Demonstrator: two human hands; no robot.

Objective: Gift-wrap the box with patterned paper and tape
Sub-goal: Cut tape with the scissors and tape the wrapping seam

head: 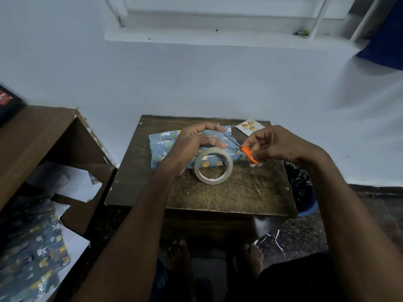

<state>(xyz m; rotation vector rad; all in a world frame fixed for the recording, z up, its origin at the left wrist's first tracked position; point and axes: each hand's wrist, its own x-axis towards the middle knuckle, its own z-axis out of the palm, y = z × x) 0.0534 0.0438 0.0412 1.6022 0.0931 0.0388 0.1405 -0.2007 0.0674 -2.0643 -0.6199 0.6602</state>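
Centre frame, on the small dark table (250, 192): the box (165, 147), already covered in blue animal-print paper, lying at the far side. Hanging just in front of it, a roll of clear tape (213, 166), apparently held up by a drawn-out strip. Left hand (192, 144) above the roll, thumb and forefinger curved as if pinching that strip taut, though the tape itself too clear to make out. Right hand (277, 147) gripping small orange-handled scissors (247, 152), blades aimed up-left toward the strip, probably to snip a piece for sealing a flap. Top right of the table, a card with gold stickers (249, 126). Lower left of the frame, spare patterned paper (32, 253) set aside.
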